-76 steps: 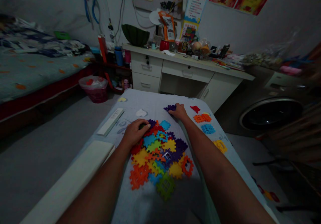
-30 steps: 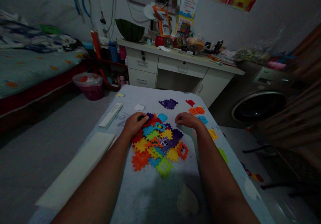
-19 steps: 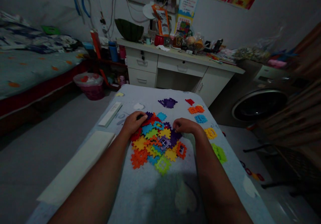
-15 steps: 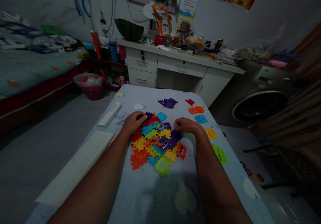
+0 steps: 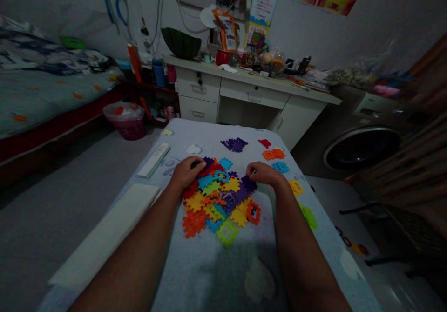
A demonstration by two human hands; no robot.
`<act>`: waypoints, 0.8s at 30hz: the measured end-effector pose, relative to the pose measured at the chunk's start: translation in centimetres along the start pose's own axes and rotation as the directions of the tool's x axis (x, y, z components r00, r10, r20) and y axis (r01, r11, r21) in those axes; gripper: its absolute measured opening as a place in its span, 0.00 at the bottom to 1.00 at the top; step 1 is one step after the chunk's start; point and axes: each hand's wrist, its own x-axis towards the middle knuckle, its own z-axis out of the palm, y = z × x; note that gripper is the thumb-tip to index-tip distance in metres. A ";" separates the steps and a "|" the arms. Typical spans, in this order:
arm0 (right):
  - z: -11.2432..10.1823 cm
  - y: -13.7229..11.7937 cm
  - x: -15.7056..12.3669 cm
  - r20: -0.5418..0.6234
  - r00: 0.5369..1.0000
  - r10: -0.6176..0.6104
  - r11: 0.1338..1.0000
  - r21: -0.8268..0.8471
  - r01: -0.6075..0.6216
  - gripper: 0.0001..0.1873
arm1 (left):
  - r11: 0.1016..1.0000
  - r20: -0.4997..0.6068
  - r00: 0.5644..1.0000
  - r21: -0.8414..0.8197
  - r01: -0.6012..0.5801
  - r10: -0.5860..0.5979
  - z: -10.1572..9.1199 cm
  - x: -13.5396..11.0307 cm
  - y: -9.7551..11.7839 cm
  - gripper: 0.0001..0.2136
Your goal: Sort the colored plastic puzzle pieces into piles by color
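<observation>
Your right hand (image 5: 263, 173) pinches a purple tile (image 5: 248, 183) at the right edge of the pile (image 5: 218, 202), midway down the table (image 5: 209, 132). Your left hand (image 5: 186, 173) curls over the pile's far-left edge; whether it grips anything cannot be told.

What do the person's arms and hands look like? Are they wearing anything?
The left arm and right arm are bare all the way to the wrists; no sleeves show. The left hand and right hand wear no gloves, and I see no watch, bracelet or ring, though the light is dim.
</observation>
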 end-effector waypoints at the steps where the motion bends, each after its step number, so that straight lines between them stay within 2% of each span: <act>1: -0.2 0.3 0.0 -0.042 0.999 0.000 1.000 0.031 0.001 0.08 | 1.000 -0.002 1.000 0.003 -0.003 0.003 0.0 0.0 0.0 0.17; 6: -0.9 1.0 0.3 -0.242 0.969 0.041 0.977 0.214 0.012 0.12 | 1.000 0.001 1.000 -0.009 0.012 -0.012 0.0 0.0 0.3 0.16; 8: -1.3 0.9 0.6 -0.287 0.957 0.046 0.966 0.258 0.031 0.13 | 1.000 -0.002 1.000 -0.010 0.017 -0.017 -0.1 -0.1 0.6 0.16; 15: -2.1 0.0 0.7 -0.239 0.971 0.022 0.940 0.336 0.062 0.13 | 1.000 0.000 1.000 -0.005 0.007 -0.007 -0.2 -0.1 0.9 0.16; 17: -1.9 -0.1 0.8 -0.303 0.953 0.012 0.939 0.330 0.093 0.12 | 1.000 0.000 1.000 0.000 0.009 -0.009 -0.2 -0.1 1.0 0.16; 20: -1.4 -0.4 1.4 -0.416 0.909 -0.012 0.964 0.235 0.121 0.10 | 1.000 -0.001 1.000 0.008 0.021 -0.021 -0.3 -0.1 1.1 0.16; 22: -1.1 -0.9 1.7 -0.452 0.891 -0.036 0.979 0.165 0.123 0.10 | 1.000 -0.001 1.000 0.007 0.018 -0.018 -0.3 -0.1 1.0 0.15; 24: -0.8 -1.5 2.0 -0.448 0.892 -0.058 0.983 0.130 0.129 0.10 | 1.000 0.002 1.000 0.006 0.007 -0.007 -0.2 -0.1 0.9 0.16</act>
